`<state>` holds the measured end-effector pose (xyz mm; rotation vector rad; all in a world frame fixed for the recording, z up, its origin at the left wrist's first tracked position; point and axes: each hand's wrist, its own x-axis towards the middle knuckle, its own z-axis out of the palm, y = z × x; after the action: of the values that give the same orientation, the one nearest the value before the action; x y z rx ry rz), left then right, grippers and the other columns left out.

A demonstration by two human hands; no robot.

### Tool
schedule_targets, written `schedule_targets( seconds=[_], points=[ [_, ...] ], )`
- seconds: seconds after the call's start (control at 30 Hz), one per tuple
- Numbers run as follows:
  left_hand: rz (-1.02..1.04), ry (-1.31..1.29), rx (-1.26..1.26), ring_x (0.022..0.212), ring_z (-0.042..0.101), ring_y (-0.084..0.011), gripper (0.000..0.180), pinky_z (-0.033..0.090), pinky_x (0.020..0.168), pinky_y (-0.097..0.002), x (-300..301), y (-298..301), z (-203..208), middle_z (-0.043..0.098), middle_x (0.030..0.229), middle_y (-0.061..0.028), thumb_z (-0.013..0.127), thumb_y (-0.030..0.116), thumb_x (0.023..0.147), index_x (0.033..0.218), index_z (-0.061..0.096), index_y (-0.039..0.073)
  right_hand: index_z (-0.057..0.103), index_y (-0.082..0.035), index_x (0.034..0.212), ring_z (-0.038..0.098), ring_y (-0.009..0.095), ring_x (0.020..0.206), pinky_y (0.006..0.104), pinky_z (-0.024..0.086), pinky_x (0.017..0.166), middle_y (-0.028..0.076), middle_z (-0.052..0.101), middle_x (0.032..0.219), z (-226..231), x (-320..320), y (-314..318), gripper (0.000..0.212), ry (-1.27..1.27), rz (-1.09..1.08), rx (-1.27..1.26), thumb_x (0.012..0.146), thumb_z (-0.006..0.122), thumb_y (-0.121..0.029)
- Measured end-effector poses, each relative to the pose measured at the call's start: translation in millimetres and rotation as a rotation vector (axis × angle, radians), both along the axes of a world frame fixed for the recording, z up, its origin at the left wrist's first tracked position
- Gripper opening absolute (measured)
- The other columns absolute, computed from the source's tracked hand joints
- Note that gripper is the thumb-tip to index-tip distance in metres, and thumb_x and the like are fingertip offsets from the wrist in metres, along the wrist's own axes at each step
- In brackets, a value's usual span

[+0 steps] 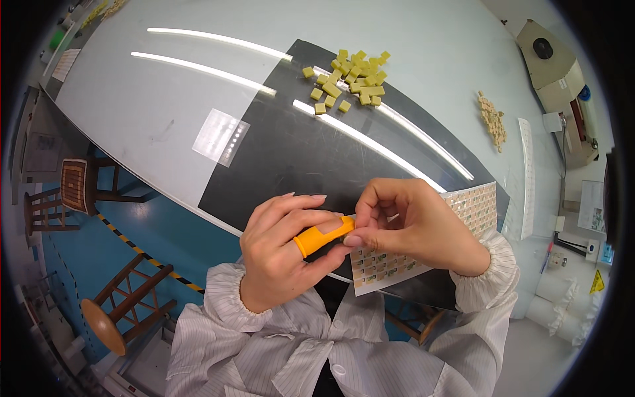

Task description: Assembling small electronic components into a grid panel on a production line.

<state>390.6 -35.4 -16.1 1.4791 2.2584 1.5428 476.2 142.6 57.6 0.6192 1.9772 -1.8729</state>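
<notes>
My left hand (281,255) is held above the near edge of the black mat (284,152), its index finger wearing an orange finger cot (322,235). My right hand (413,221) meets it, with thumb and forefinger pinched at the tip of the orange cot. Under my right hand lies a white sheet of small labels (476,205), partly hidden by the hand. A heap of several small yellow-green blocks (350,79) sits at the far end of the mat, out of both hands' reach.
The table (145,112) is pale grey with a glossy surface. A pile of small beige parts (493,119) lies to the far right, beside a long white strip (527,178). A cream-coloured machine (555,73) stands at the right rim. Wooden stools (122,304) stand on the blue floor to the left.
</notes>
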Motion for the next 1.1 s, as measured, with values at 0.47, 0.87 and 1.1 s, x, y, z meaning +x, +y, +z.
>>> schedule_targets(
  seconds=[0.47,0.87,1.1],
  points=[
    [-0.036,0.020,-0.011,0.098,0.064,-0.0250,0.026,0.046,0.089,-0.0430,-1.4,-2.7,1.0,0.071,0.091,-0.0058,0.084,0.019,0.065,0.085,0.073,0.007,0.069,0.000,0.090,0.061,0.018,0.067,0.0274,0.050,0.060,0.007,0.063,0.083,-27.8,40.8,-22.1,0.014,0.439,-0.067,0.944,0.077,0.075,0.000],
    [-0.043,0.009,-0.017,0.098,0.064,-0.0251,0.025,0.046,0.089,-0.0432,-1.5,-2.2,0.1,0.071,0.090,-0.0058,0.084,0.019,0.065,0.085,0.073,0.007,0.067,0.000,0.086,0.061,0.016,0.065,0.0255,0.050,0.058,0.007,0.061,0.079,-29.1,39.8,-22.2,0.012,0.319,-0.104,0.842,0.077,0.075,0.001],
    [-0.051,0.004,-0.021,0.099,0.064,-0.0252,0.025,0.046,0.089,-0.0427,-2.2,-2.8,0.7,0.071,0.089,-0.0046,0.083,0.017,0.064,0.085,0.073,0.007,0.065,0.001,0.084,0.061,0.009,0.071,0.0215,0.049,0.065,0.003,0.063,0.079,-4.9,33.5,-7.2,0.010,0.150,-0.139,0.519,0.081,0.073,-0.004]
  ],
)
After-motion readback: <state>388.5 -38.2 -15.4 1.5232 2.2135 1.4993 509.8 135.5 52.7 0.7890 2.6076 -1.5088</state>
